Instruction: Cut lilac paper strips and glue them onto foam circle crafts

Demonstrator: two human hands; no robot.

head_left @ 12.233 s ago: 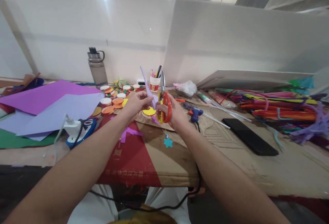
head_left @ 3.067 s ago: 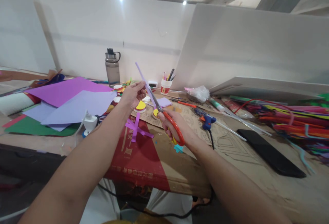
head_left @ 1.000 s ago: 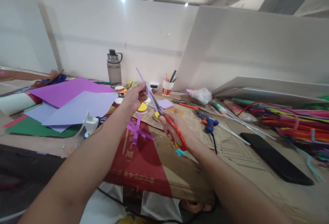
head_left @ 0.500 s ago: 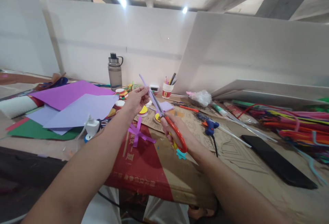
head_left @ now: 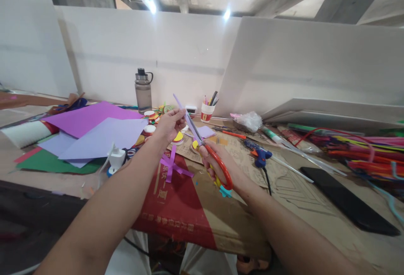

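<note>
My left hand point(head_left: 174, 123) pinches a narrow lilac paper strip point(head_left: 178, 101), whose far end sticks up past the fingers. My right hand point(head_left: 212, 159) grips red-handled scissors point(head_left: 223, 167), with the blades pointing up and left along the strip, close to my left fingertips. Whether the blades are parted I cannot tell. Below my left hand, crossed purple paper strips point(head_left: 171, 163) lie on the red part of the cardboard point(head_left: 183, 207). A small lilac sheet point(head_left: 205, 131) lies behind the scissors. Under my right hand a turquoise cut-out shape point(head_left: 225, 191) shows in part.
Large purple point(head_left: 91, 117) and lilac sheets point(head_left: 107, 138) are stacked at left, near a white plug point(head_left: 116, 157). Behind stand a bottle point(head_left: 143, 92) and a pen cup point(head_left: 207, 112). To the right lie a blue glue gun point(head_left: 261, 156), a black slab point(head_left: 347, 199) and colourful pipe cleaners point(head_left: 366, 157).
The whole view has shifted slightly, so things appear a little lower and further right. Both hands keep their hold on the strip and the scissors, with hardly any change between them.
</note>
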